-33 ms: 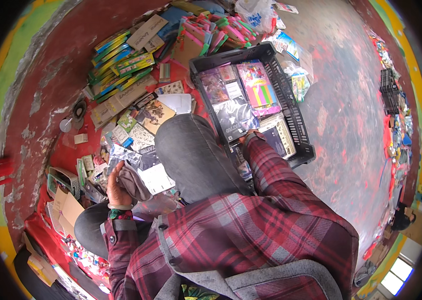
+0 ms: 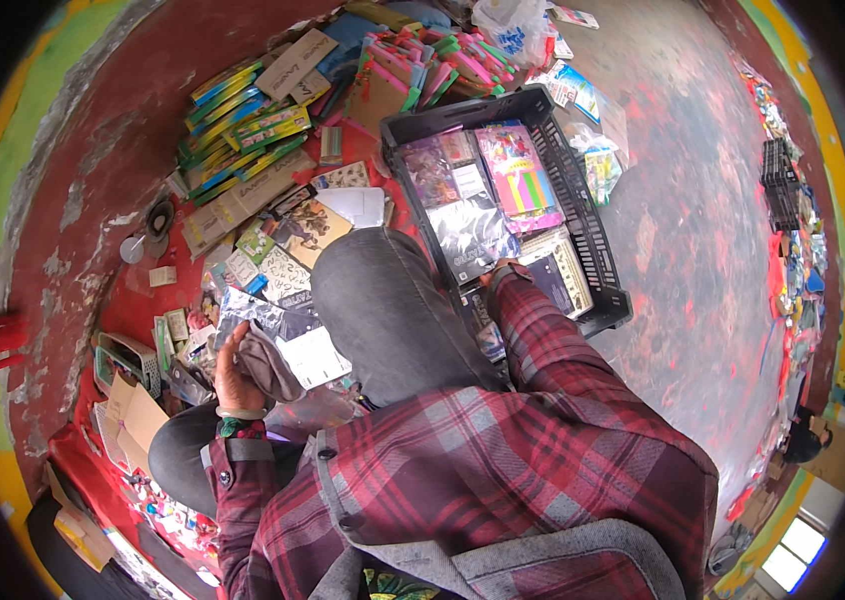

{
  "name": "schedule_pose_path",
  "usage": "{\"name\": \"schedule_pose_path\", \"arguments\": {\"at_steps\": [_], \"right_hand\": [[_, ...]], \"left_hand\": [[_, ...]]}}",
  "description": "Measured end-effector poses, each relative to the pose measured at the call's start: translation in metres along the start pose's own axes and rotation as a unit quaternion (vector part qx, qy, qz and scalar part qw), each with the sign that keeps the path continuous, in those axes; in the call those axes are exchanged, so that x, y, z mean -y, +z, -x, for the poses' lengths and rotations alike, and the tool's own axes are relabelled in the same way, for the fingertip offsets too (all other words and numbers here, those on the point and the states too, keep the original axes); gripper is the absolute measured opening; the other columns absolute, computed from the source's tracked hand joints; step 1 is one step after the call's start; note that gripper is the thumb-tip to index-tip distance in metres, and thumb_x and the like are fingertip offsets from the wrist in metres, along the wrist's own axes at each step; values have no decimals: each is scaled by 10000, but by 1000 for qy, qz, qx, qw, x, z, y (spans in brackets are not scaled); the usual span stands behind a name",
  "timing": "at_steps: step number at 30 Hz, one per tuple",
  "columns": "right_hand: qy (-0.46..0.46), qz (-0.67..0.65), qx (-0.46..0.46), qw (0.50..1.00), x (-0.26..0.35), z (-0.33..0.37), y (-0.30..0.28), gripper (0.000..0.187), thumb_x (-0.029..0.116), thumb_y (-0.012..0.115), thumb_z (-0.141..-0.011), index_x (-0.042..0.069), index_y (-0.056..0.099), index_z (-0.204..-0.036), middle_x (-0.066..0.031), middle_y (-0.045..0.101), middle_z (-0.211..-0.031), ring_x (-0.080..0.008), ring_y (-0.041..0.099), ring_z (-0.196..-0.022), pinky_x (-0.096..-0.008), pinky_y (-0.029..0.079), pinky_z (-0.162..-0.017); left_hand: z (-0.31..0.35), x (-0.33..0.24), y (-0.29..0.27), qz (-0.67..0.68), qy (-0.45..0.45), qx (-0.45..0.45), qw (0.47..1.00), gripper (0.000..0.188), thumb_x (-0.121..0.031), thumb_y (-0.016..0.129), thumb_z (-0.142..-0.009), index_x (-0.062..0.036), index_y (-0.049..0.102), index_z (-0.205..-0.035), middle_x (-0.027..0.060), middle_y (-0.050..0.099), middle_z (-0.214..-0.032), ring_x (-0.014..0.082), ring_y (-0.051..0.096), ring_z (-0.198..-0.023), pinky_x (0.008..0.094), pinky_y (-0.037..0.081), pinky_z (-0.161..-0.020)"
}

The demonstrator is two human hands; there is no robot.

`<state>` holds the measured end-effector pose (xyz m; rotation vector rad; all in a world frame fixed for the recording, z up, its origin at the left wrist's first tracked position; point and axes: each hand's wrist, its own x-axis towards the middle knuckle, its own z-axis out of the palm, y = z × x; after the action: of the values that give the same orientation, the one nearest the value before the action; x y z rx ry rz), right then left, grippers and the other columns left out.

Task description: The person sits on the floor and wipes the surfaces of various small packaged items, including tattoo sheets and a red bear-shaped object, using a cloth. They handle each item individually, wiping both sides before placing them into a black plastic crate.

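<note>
crumpled grey-brown cloth [image 2: 270,366] held in the left hand [image 2: 237,380], shiny black packet [image 2: 470,240] lying flat in a black plastic crate [image 2: 588,225], near edge at the right hand [image 2: 503,270]

1 head-worn fisheye view looks steeply downward.

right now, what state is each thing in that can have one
crate: open-topped, loaded
dark packet: lying in the crate
right hand: reaching into the crate, grip unclear
left hand: against the cloth, grip unclear
cloth: bunched
bag: crumpled
yellow boxes: piled up
</note>
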<state>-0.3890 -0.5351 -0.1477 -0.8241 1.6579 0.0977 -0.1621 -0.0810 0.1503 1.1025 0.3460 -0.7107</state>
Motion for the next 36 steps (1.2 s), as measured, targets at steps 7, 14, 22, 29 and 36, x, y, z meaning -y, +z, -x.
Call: {"name": "schedule_pose_path", "arguments": {"at_steps": [7, 14, 22, 29, 36], "right_hand": [[-66, 240, -31, 968, 10, 5, -9, 216, 219, 538, -861, 46, 643, -935, -91, 634, -814, -218, 617, -699, -363, 505, -606], [-423, 621, -176, 636, 125, 109, 17, 239, 291, 573, -849, 90, 665, -941, -87, 676, -854, -227, 661, -753, -384, 534, -654], [-743, 275, 414, 448, 175, 471, 157, 615, 289, 697, -800, 138, 441, -1339, -210, 397, -1350, -286, 383, -1267, -352, 346, -1007], [-573, 129, 590, 554, 119, 500, 239, 477, 118, 596, -855, 16, 450, -1297, -125, 570, -1176, -192, 550, -1072, -305, 434, -925], [-276, 1, 561, 781, 140, 475, 224, 215, 204, 596, -855, 7, 615, -939, -62, 648, -835, -145, 620, -709, -266, 513, -644]], "left_hand": [[-1, 2, -11, 24, -6, 7, 1000, 416, -261, 525, -901, -2, 536, -1227, 62, 589, -1141, 177, 549, -1041, 318, 431, -912], [16, -38, 31, -38, 165, -21, 985, 536, -67, 488, -834, -7, 397, -1359, 92, 427, -1372, 182, 400, -1255, 306, 305, -1040], [27, -105, 63, 127, 209, 114, 963, 451, -88, 434, -904, -11, 374, -1344, 143, 474, -1305, 269, 477, -1186, 407, 373, -1021], [28, -139, 72, 200, 96, 340, 914, 549, -462, 410, -946, -103, 360, -1358, 115, 479, -1299, 240, 419, -1220, 438, 297, -1029], [-88, -10, -102, -314, 59, -12, 948, 388, -310, 588, -832, -160, 558, -1188, 67, 604, -1135, 210, 533, -1095, 428, 405, -890]]}}
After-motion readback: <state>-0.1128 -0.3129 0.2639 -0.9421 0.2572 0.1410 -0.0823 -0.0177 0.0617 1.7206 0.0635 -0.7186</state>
